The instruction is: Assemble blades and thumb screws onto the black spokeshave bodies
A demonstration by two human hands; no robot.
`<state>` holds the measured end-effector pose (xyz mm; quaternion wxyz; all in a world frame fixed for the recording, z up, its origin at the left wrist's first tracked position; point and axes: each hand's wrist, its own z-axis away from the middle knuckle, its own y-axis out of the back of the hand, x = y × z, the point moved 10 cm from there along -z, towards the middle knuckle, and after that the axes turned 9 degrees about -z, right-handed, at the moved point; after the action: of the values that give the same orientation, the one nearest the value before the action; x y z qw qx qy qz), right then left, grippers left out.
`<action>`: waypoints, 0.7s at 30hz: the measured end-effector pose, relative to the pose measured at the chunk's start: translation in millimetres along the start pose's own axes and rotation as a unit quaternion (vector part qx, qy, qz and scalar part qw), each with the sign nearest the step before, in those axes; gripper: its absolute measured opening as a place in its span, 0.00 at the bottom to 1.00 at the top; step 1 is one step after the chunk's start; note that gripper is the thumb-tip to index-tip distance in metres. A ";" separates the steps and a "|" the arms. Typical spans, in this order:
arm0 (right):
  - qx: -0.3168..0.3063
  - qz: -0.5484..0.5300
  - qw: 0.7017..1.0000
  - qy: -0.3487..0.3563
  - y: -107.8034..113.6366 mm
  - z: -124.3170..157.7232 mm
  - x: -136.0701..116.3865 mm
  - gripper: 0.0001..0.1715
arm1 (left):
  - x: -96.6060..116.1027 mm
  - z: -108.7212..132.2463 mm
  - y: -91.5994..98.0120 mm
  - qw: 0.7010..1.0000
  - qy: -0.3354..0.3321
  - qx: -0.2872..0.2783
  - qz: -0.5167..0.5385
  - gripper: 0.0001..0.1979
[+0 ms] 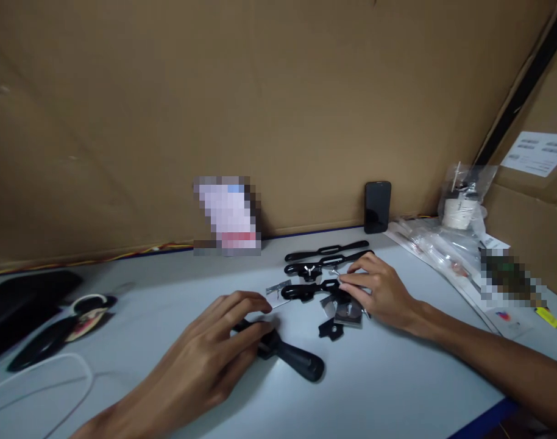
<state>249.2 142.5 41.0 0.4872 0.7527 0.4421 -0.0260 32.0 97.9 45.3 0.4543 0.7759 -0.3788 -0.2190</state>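
My left hand [230,341] has its fingers curled over a black spokeshave [301,361] lying nearest on the table, hiding its middle and left handle. Three more spokeshave bodies lie beyond: a far bare one [301,254], a second with a silver wing screw [310,270] on it, and a third [297,292] in front. My right hand [376,286] has its fingertips pinched at a small silver screw [334,272] beside the second body. Below those fingers are a clear packet [349,316] with a metal blade and a loose black cap plate [331,329].
A small clear packet [278,292] lies between the hands. A phone [377,207] and a blurred pale panel [230,213] lean on the cardboard wall. Plastic packaging [443,262] and a bagged cup [462,207] are on the right. A black case [27,305], key ring and white cable lie left.
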 end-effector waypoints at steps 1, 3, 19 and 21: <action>0.006 -0.009 1.000 0.005 0.1 -0.3 -3.9 0.07 | 3.3 0.2 0.4 1.000 -0.003 0.004 0.007 0.16; 0.024 -0.022 0.999 0.002 3.8 -2.2 -3.7 0.08 | 9.6 0.2 -1.0 1.000 -0.007 0.001 0.022 0.17; -0.095 0.093 0.991 -0.018 -28.0 -45.4 -8.2 0.10 | 20.8 -8.7 -24.6 0.989 -0.018 -0.096 0.108 0.12; -0.116 0.099 0.988 -0.009 -45.9 -56.8 -17.6 0.09 | 22.5 -10.1 -21.8 0.990 -0.020 -0.090 0.104 0.12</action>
<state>184.6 180.4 46.5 0.5749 0.7312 0.3611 0.0670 61.3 92.2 31.3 0.5349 0.6838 -0.4455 -0.2185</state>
